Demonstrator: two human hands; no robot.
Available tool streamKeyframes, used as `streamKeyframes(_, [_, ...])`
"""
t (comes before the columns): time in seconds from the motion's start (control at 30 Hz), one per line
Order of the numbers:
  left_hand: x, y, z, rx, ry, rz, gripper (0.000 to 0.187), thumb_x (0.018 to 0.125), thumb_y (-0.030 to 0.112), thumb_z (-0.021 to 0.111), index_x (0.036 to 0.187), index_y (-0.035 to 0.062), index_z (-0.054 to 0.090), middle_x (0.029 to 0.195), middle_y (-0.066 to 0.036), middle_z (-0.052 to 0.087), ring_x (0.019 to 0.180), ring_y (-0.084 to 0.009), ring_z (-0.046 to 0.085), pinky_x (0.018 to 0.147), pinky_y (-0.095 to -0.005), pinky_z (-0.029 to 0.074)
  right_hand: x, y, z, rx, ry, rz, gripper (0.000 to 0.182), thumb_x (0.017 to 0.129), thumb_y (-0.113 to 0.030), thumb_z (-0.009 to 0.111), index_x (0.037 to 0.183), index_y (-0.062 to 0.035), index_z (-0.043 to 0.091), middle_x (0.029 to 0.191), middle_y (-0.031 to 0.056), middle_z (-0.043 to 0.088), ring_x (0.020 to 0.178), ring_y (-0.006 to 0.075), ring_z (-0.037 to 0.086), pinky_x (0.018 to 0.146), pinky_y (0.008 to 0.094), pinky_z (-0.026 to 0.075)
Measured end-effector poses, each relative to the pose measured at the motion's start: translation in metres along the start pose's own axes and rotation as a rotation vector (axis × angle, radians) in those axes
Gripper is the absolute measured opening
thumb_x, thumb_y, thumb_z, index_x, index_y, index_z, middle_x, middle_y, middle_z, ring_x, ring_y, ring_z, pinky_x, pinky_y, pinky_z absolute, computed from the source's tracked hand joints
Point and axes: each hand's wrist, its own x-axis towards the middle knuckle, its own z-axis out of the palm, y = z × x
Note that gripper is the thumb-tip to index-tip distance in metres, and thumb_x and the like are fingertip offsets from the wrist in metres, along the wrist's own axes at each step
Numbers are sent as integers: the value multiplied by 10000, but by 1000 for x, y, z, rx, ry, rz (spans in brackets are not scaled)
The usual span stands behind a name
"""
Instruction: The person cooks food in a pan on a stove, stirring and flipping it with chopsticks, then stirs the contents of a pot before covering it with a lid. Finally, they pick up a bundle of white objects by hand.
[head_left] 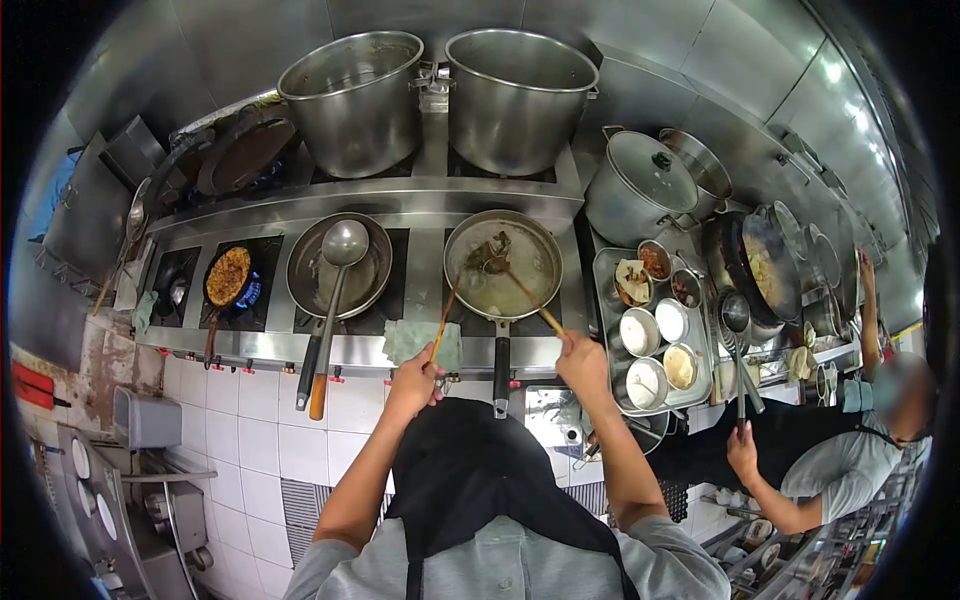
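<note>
My left hand is closed on the end of a thin wooden chopstick. My right hand grips a second wooden chopstick, slanting in from the other side. Both sticks reach into a frying pan holding pale, cloudy liquid. Their tips are at a dark, folded piece of food in the pan; its kind I cannot make out. The pan's black handle points toward me, between my hands, with neither hand on it. A greenish folded cloth hangs over the stove edge beside my left hand.
Left of the pan, a ladle rests across another pan. A small pan of browned food sits over a blue flame. Two tall pots stand behind. At right are a tray of ingredient bowls and a co-worker at a wok.
</note>
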Motion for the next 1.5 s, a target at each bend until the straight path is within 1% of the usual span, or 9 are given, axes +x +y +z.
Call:
streamKeyframes(0.13, [14,0,12,-105,-60,-42,464,885,42,395,1342,43,318,866,-111,596,444,-125,522,383,-251,438,-4,14,19,-257,-77,-83,147,804,-142,496,861,-45,591,677,177,610,630,354,619,571,428,504])
streamKeyframes(0.3, [22,15,23,-143,-86,-81,464,893,54,399,1345,22,297,880,-104,586,456,-123,514,391,-245,430,2,32,21,-248,34,-80,143,833,-142,476,830,-35,570,687,172,612,603,339,623,537,417,509])
streamKeyframes(0.67, [71,32,66,-210,-99,-45,470,892,82,420,1351,78,317,895,-83,598,457,-115,497,379,-247,392,31,70,31,-75,8,125,161,789,-154,507,779,-24,602,676,235,602,654,380,615,603,440,504])
streamKeyframes(0.8, [74,43,77,-114,-126,-36,450,876,71,420,1323,100,381,886,-69,599,448,-103,475,365,-233,369,32,77,44,-45,-32,5,154,760,-132,524,732,-6,609,674,244,595,658,375,613,600,436,503])
streamKeyframes(0.87, [68,47,77,-88,-120,-25,443,871,69,419,1312,107,404,874,-65,599,444,-101,469,360,-229,363,28,75,45,74,-115,80,189,757,-134,485,740,-14,630,776,226,613,763,383,600,724,404,485])
streamKeyframes(1.0, [55,49,74,-33,-84,-23,437,869,80,420,1304,127,421,836,-58,596,435,-100,472,361,-227,378,17,78,29,80,-264,-155,235,695,-93,462,810,-40,660,772,199,623,789,351,605,758,362,476])
streamKeyframes(1.1, [55,39,76,33,-80,-25,425,873,88,424,1297,123,429,829,-66,604,433,-106,488,371,-239,398,13,69,20,375,-410,118,185,681,-105,514,751,11,639,789,219,616,792,359,596,725,399,478])
streamKeyframes(1.23, [38,48,81,252,-53,20,415,867,83,439,1282,96,440,819,-99,631,434,-125,522,409,-274,433,2,69,-20,234,-422,29,230,706,-96,476,834,-37,657,788,205,613,764,366,593,710,397,459])
streamKeyframes(1.5, [-17,58,76,157,16,25,439,848,65,485,1284,60,430,782,-104,629,433,-114,524,437,-274,435,-3,68,-105,152,-358,110,198,757,-101,472,812,-18,644,764,234,588,737,390,572,674,440,441])
